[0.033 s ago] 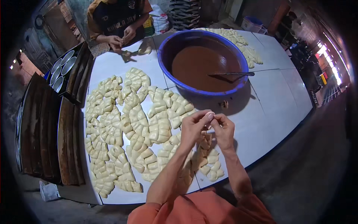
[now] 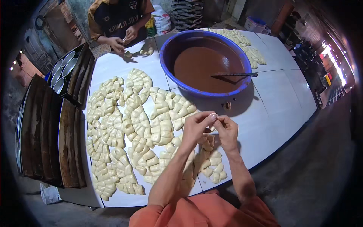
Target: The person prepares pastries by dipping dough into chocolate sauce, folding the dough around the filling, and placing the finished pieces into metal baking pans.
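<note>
Holding left hand (image 2: 196,126) and right hand (image 2: 227,132) close together, with curled fingers (image 2: 204,114), thumbs (image 2: 209,120) nearly meeting between them, and bare forearms (image 2: 169,176) diverging behind the hands.

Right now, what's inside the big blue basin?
The blue basin holds a brown mixture, with a utensil partly in it, reaching over the right side. The basin's bottom and anything submerged are hidden.

Pale capital lettering (image 2: 126,27) crosses a dark fabric shirt (image 2: 113,17) beyond the white tabletop's (image 2: 280,89) far edge; a small light emblem (image 2: 132,5) above seems illegible.
</note>
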`<state>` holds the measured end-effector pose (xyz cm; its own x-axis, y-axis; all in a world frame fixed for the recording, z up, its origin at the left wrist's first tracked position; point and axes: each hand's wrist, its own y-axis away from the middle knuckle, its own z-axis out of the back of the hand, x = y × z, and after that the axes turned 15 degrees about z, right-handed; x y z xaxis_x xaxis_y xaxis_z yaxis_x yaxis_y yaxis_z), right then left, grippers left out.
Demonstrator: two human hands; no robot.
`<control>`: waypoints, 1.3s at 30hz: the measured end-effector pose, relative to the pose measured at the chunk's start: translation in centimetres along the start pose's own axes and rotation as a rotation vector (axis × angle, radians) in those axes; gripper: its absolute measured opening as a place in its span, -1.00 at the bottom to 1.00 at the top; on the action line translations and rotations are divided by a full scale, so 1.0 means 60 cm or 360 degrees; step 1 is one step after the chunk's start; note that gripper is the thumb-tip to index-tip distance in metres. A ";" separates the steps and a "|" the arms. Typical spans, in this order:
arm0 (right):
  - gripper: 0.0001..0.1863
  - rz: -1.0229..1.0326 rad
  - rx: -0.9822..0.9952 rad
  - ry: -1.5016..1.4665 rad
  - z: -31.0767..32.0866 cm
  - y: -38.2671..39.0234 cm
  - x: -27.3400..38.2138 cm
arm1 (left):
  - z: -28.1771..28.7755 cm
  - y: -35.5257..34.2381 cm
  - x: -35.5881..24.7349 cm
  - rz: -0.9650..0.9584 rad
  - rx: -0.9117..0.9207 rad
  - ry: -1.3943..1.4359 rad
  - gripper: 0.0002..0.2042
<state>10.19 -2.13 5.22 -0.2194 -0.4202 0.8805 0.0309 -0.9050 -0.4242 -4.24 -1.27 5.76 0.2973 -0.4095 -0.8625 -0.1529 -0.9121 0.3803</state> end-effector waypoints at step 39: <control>-0.75 -0.0700 0.0061 -0.0100 0.189 0.115 -0.094 | -0.067 -0.017 0.102 0.0386 0.0150 -0.0627 -0.62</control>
<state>22.67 -6.76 -0.29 -0.1601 0.0030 0.9871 -0.0160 -0.9999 0.0004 1.52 -2.92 1.45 -0.1353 -0.5556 -0.8203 -0.2641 -0.7778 0.5704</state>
